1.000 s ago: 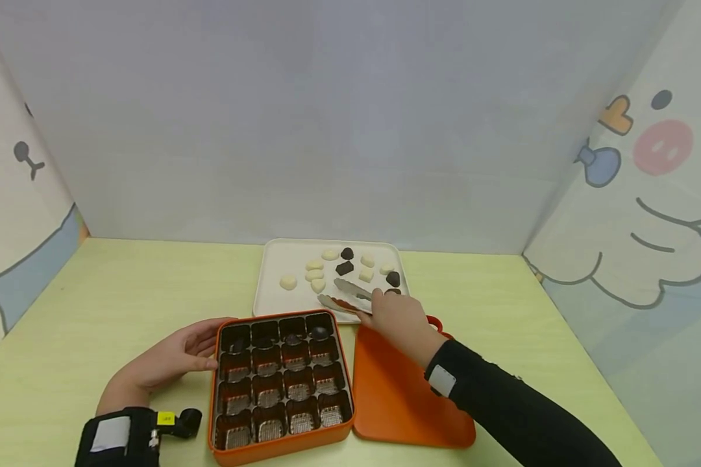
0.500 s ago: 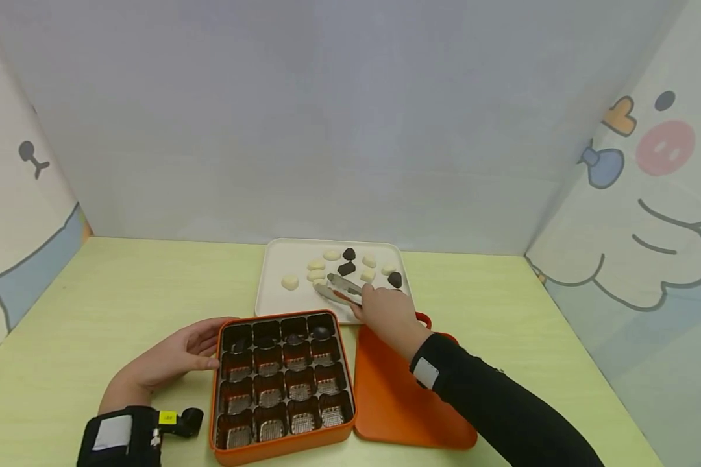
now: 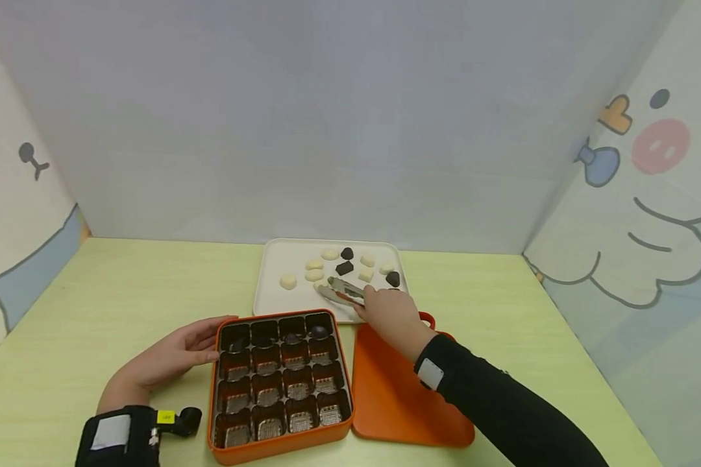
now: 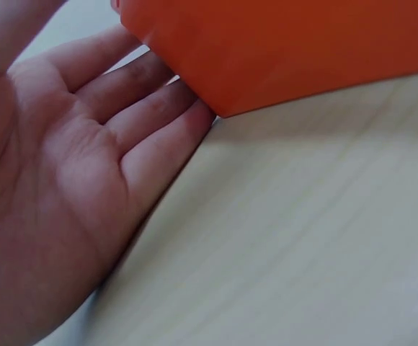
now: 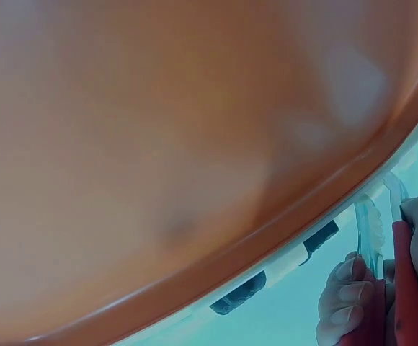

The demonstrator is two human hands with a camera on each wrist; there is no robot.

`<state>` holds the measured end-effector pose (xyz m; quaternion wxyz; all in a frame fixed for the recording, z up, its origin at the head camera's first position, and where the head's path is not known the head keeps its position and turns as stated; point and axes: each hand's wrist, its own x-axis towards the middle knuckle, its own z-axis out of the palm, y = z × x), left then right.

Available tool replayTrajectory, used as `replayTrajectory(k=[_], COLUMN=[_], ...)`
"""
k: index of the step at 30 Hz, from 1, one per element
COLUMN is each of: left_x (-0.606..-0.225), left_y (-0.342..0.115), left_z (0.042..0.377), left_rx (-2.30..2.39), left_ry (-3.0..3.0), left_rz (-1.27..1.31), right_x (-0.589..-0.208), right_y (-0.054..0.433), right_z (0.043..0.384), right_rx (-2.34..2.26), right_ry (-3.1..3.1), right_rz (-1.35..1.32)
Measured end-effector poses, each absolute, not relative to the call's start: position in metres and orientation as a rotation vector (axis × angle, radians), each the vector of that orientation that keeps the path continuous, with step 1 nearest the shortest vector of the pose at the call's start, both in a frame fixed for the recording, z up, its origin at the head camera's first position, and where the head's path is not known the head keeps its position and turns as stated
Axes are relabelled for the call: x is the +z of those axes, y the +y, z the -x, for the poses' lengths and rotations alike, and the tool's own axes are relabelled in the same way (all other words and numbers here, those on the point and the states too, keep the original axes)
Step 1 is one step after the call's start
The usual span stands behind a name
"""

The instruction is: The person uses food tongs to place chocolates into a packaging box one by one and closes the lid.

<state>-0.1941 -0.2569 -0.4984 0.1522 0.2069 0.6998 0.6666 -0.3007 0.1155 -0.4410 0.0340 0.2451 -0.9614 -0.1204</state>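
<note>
My right hand grips a pair of tongs, metal with red handles. Their tips meet over a small white piece, like white chocolate, partly covered by them on the white tray. In the right wrist view, the piece shows between the tong arms. My left hand rests against the left side of an orange box, fingers nearly straight along its corner in the left wrist view. A divided dark insert fills the box; its back row holds dark pieces.
Several other white pieces and dark pieces lie spread over the tray. An orange lid lies right of the box, partly under my right forearm, with a red loop behind it. A grey wall stands behind.
My right hand has moved slightly left and away with the tongs. Their tips have drawn together over the white piece, which showed fully before. My left hand and the box stay put.
</note>
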Motion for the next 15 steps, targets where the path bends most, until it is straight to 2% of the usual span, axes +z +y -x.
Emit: replayTrajectory(k=[10, 15], left_x=[-0.501, -0.498], left_y=[-0.254, -0.254], left_z=[0.199, 0.198], left_rx=[1.895, 1.892], left_ry=[2.046, 2.082], left_rz=[-0.568, -0.468], right_x=[-0.438, -0.438], right_y=[0.134, 0.145], right_z=[0.294, 0.292], right_rx=[-0.387, -0.419], right_ry=[-2.963, -2.976], right_rz=[-0.766, -0.778])
